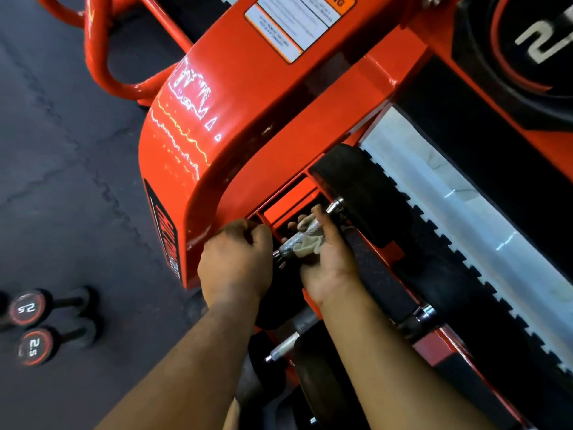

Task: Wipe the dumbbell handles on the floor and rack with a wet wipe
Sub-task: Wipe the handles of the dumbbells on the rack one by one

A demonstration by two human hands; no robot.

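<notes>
Step in hand: wiping a racked dumbbell handle. My right hand, lower centre of the frame, has its grip wrapped around the wet wipe, fingers and thumb curling it over the dumbbell handle. The wipe is a crumpled, greyish-white cloth, damp-looking and bunched at mid-handle. The handle is bright metal with a knurled, cross-hatched surface and a smooth collar at each end.

My left hand, just to the left, is clenched; it sits at the near end of that dumbbell, but what its grip encloses is hidden behind the knuckles, so I cannot say.

Judgement: the stretch of handle beside the wipe looks uncovered, so the next move calls for sliding the wipe along and twisting it round the knurling while the weight is kept steady.

Lower centre, below my forearms, a second handle shows bare metal between dark round heads.

At lower left, two small dumbbells marked 2.5 lie on the dark, matte floor, well apart from the hands.

Beyond, the rack fills the upper frame: glossy orange-red painted steel with curved tubing.
</notes>
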